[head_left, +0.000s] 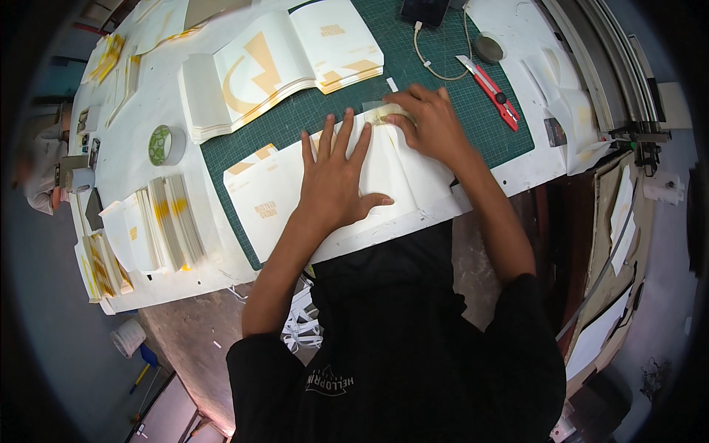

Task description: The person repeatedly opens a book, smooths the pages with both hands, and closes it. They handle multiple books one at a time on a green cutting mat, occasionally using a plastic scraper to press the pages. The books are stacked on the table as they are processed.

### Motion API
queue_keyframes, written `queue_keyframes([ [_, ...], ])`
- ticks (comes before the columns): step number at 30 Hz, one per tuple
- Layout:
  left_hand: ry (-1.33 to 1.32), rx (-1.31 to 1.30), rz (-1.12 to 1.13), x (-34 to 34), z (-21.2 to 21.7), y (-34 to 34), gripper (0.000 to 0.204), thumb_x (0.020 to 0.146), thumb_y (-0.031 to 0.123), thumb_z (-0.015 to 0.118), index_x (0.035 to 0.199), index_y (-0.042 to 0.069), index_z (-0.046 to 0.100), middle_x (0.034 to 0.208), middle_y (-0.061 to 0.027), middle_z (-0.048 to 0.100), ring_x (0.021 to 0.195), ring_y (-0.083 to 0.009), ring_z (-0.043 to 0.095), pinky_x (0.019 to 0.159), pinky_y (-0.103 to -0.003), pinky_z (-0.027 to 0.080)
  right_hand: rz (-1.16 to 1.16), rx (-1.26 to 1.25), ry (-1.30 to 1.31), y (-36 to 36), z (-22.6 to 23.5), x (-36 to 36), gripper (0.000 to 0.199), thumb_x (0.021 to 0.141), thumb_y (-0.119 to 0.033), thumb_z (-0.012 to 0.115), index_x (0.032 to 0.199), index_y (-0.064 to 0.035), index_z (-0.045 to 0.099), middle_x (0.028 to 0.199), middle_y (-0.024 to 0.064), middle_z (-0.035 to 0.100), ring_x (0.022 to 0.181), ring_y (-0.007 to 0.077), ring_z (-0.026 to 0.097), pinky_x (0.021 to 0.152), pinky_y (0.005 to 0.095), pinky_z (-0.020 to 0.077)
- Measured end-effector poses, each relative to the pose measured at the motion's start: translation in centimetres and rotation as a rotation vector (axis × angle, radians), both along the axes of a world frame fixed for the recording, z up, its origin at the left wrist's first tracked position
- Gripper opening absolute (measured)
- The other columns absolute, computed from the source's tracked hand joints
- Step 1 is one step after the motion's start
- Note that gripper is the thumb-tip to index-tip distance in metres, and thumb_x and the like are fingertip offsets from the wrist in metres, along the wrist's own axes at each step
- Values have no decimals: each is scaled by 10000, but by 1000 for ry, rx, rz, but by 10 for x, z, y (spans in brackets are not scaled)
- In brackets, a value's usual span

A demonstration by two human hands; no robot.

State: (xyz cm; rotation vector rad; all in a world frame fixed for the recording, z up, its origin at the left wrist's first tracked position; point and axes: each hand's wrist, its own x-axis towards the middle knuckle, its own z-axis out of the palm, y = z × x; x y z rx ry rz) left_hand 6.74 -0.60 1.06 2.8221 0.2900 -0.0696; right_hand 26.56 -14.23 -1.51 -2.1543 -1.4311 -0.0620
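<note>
The person's black shirt (pixel 399 347) fills the lower middle of the view, nearest the camera, with both bare forearms reaching up from it to the table (pixel 140 159).

The left hand (pixel 334 177) lies flat, palm down, fingers spread, pressing on a folded white paper sheet (pixel 391 173). It grips nothing. The right hand (pixel 428 122) rests on the upper edge of the same sheet, fingers bent and close together, fingertips pushing down on a strip of clear tape (pixel 384 112) at the fold. Whether anything is pinched under those fingers cannot be told.

The sheet is white, creased down its middle, with pale yellow printed shapes at its left part and a small yellow mark near its lower left corner. It lies on the green cutting mat (pixel 310 118), its lower edge reaching over the mat's near edge onto the white table rim.

Above the sheet, on the mat, lies a stack of white and yellow printed sheets (pixel 281 63). A red utility knife (pixel 491 90) lies to the right of the right hand, well apart from it. A roll of tape (pixel 166 144) stands left of the mat. Bundles of folded sheets (pixel 159 225) stand at the table's left edge.
</note>
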Motion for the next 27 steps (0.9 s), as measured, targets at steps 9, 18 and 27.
queue_keyframes([
  [9,-33,-30,1,-4,-5,3,1229,680,787,839,1639,125,449,1761,-155,279,1643,-405,185,1276,-731,76,4,52,-7,34,-10,19,229,942,-218,799,1148,-118,790,955,70,709,908,246,667,881,414,403],
  [18,-42,-46,19,-7,-9,7,1403,666,829,821,1652,-30,313,1759,-158,270,1649,-369,173,1306,-666,34,197,162,-102,-10,-1,6,211,786,-13,794,968,-83,713,1008,41,728,1031,246,670,1015,475,452],
  [27,20,-41,1,-6,-1,4,1535,575,852,852,1680,-19,239,1765,-168,238,1653,-364,155,1314,-650,23,319,40,-92,-116,4,-75,267,725,6,769,960,-92,688,1119,39,739,1076,250,663,992,533,477],
])
